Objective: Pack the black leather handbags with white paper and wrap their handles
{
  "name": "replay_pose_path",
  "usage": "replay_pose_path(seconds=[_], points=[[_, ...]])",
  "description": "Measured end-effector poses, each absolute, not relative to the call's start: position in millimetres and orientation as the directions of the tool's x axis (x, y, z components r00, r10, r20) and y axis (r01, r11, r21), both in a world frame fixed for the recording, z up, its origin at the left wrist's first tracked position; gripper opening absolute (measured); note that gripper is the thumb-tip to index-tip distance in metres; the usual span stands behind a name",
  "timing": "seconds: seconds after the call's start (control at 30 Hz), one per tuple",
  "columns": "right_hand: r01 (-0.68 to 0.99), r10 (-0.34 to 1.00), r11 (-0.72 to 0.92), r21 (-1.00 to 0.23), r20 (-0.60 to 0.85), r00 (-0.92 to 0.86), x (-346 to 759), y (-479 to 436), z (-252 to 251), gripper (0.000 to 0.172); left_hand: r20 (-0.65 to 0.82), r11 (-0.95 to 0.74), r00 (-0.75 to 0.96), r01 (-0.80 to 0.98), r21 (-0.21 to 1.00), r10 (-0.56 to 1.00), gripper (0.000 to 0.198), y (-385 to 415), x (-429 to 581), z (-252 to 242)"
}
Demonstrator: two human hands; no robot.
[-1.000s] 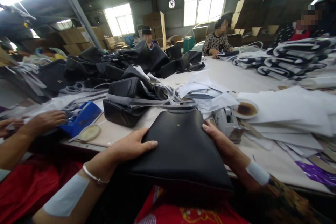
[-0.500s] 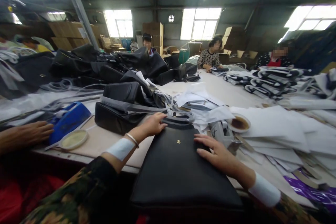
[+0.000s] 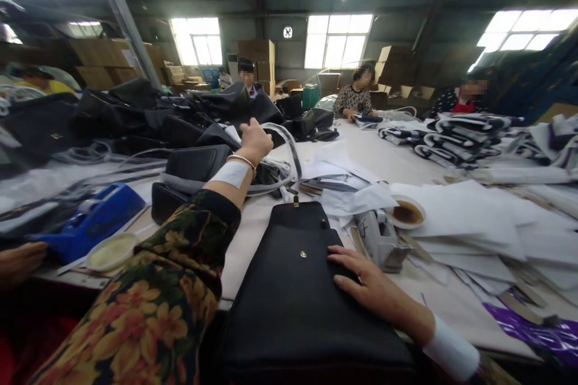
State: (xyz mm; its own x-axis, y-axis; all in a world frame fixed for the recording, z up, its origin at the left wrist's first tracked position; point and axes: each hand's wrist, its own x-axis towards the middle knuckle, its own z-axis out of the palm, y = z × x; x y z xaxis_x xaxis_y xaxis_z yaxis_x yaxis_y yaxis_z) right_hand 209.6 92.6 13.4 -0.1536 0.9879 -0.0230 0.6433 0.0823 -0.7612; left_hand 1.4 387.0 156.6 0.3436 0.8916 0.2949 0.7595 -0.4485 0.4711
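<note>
Your right hand [image 3: 365,280] lies flat on the black oblong leathery bag [image 3: 300,307]; your left [image 3: 256,141] curls beyond, hold unclear; grey dispenser [image 3: 386,246] marking illegible.

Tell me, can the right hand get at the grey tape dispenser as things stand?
Probably yes: the right hand rests on the black bag, and the grey tape dispenser stands just beyond it, with nothing visible between them. A bowl of brown liquid sits close behind.
</note>
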Motion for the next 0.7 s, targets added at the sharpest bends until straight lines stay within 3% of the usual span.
replay_pose_path(seconds=[0.1,0.2,0.33,0.47,0.6,0.7], points=[[0.610,0.989,0.089,-0.788,-0.006,-0.151,212.9,93.8,10.4,0.043,0.239,-0.382,0.307,0.830,0.407,0.921,0.053,363.5,-8.2,138.2],[0.572,0.991,0.084,-0.816,0.010,-0.132,216.3,94.2,8.6,0.042,-0.032,-0.346,0.385,0.861,0.373,0.922,0.042,324.1,-20.1,79.7],[0.605,0.990,0.122,-0.787,0.055,-0.129,217.9,97.4,12.9,0.040,-0.257,-0.226,0.328,0.906,0.358,0.909,0.050,288.3,-39.5,14.1],[0.749,0.980,0.190,-0.634,0.080,-0.181,213.3,107.4,14.9,0.056,-0.233,-0.211,0.305,0.911,0.355,0.923,0.055,267.5,-45.1,-9.1],[0.845,0.953,0.235,-0.480,-0.055,-0.296,206.5,116.7,10.9,0.063,-0.141,-0.246,0.295,0.926,0.286,0.945,0.048,249.5,-40.6,-6.9],[0.873,0.934,0.284,-0.396,-0.094,-0.346,203.4,119.7,14.1,0.063,-0.093,-0.357,0.390,0.899,0.253,0.916,0.045,245.0,-38.2,14.8]])
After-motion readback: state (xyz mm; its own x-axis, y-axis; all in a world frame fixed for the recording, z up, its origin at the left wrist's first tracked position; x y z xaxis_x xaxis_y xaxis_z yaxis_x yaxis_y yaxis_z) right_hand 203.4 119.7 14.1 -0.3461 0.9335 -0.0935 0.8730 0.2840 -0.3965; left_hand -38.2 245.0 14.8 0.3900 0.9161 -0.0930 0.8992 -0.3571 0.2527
